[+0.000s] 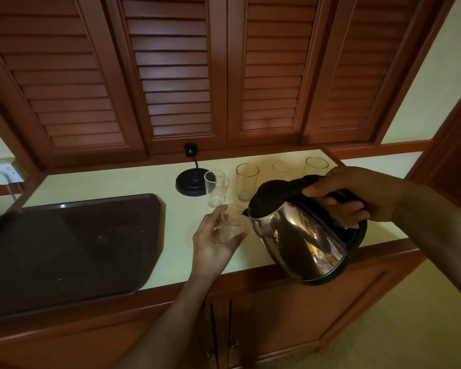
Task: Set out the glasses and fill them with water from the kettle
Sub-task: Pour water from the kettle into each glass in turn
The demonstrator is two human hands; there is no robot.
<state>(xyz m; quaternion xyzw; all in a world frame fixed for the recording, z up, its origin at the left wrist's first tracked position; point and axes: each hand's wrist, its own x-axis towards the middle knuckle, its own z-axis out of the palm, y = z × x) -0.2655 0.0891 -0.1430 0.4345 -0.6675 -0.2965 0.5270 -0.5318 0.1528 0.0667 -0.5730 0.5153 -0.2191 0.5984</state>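
My right hand (357,198) grips the black handle of the kettle (304,235), which has a mirror-bright steel body, a black lid and a black bottom ring. It hangs tilted over the counter's (117,185) front edge, axis leaning left, spout pointing at the clear glass (230,222). My left hand (213,235) holds that glass just beside the spout. Four more glasses (246,181) stand upright behind.

A dark tray (72,249) lies at the left of the pale table (117,187). Behind stand brown louvred shutters (171,75). A white wall socket (2,173) sits far left, and cupboard doors (277,315) are below.
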